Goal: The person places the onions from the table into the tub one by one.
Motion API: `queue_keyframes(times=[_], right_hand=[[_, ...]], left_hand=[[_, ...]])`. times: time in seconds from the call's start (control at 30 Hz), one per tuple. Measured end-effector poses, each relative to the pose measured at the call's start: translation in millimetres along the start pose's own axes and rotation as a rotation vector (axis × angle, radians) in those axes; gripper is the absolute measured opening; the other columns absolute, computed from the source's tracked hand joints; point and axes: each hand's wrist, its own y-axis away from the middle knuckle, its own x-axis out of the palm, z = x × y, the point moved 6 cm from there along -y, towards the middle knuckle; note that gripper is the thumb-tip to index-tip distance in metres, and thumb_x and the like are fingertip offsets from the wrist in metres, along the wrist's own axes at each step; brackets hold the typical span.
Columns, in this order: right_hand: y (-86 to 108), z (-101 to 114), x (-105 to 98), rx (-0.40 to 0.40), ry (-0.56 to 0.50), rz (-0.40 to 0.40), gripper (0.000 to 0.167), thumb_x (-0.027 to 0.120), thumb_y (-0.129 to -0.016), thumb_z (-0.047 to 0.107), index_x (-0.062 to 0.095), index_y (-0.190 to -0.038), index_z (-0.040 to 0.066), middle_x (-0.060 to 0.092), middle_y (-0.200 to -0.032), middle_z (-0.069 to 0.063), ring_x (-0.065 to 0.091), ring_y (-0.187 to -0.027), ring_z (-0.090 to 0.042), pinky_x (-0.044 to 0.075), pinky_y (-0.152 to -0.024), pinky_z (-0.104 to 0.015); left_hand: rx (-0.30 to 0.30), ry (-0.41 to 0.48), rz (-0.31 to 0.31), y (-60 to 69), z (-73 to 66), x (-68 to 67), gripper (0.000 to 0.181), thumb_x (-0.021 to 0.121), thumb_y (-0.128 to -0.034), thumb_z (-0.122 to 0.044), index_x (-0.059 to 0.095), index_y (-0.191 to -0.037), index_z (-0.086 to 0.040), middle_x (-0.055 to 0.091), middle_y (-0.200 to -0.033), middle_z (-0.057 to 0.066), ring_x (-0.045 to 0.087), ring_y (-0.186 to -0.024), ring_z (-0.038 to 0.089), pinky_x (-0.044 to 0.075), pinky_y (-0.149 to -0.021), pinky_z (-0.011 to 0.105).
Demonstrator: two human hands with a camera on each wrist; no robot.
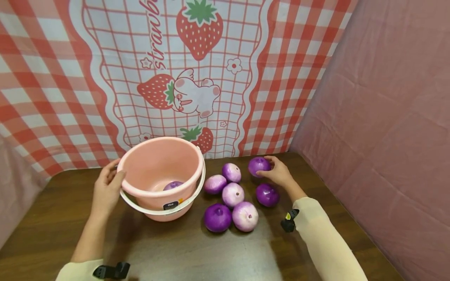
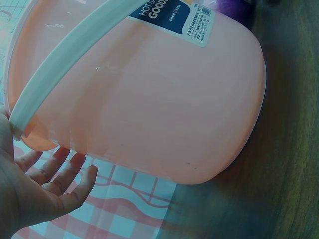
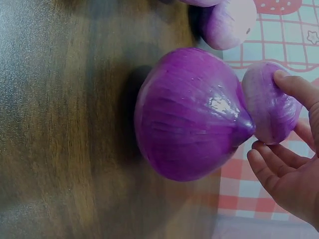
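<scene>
A pink bucket (image 1: 158, 164) with a white handle (image 1: 200, 183) stands tilted at the left of the table, with one purple onion (image 1: 173, 185) visible inside. My left hand (image 1: 107, 187) holds its rim at the left side; in the left wrist view the fingers (image 2: 65, 174) curve by the bucket wall (image 2: 164, 109). At the back right, my right hand (image 1: 279, 171) grips a purple onion (image 1: 259, 167) between thumb and fingers. The right wrist view shows this onion (image 3: 269, 104) behind a larger-looking dark purple onion (image 3: 194, 114), which lies nearer the camera.
Between bucket and right hand lie several onions, among them a dark purple one (image 1: 218, 217) and a pale one (image 1: 245, 216). Another dark onion (image 1: 267, 195) sits just below the right hand. A checked strawberry cloth (image 1: 228, 97) hangs behind the wooden table (image 1: 211, 257).
</scene>
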Motion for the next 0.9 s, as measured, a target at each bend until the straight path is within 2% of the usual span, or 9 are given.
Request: queue_keyframes(times=[0.33,0.63,0.9], right_hand=[[0.4,8.3,-7.9,-0.03,-0.023,-0.02,0.073,0.075,-0.078,0.03,0.04,-0.136,0.005,0.051,-0.128,-0.024,0.051,-0.117,-0.038,0.043,-0.097,-0.05],[-1.2,14.7,-11.9,-0.037,-0.025,-0.03,0.073,0.076,-0.077,0.032,0.041,-0.136,0.006,0.052,-0.127,-0.024,0.051,-0.116,-0.038,0.043,-0.098,-0.05],[-0.3,21.9,-16.8,-0.051,-0.029,-0.025,0.074,0.076,-0.077,0.032,0.04,-0.136,0.007,0.052,-0.129,-0.022,0.051,-0.117,-0.038,0.043,-0.098,-0.05]], left_hand=[[-0.011,0.026,0.0,-0.4,1.1,0.1,0.039,0.051,-0.0936,-0.017,0.047,-0.132,-0.009,0.057,-0.077,-0.03,0.055,-0.067,-0.008,0.045,-0.059,0.007],[-0.003,-0.02,0.015,-0.5,1.3,-0.6,0.045,0.049,-0.0946,-0.019,0.043,-0.136,-0.004,0.053,-0.077,-0.034,0.055,-0.07,-0.009,0.045,-0.062,0.007],[0.0,-0.022,0.015,-1.0,0.9,-0.6,0.045,0.049,-0.0946,-0.02,0.043,-0.136,-0.005,0.053,-0.077,-0.034,0.054,-0.069,-0.01,0.045,-0.06,0.007]])
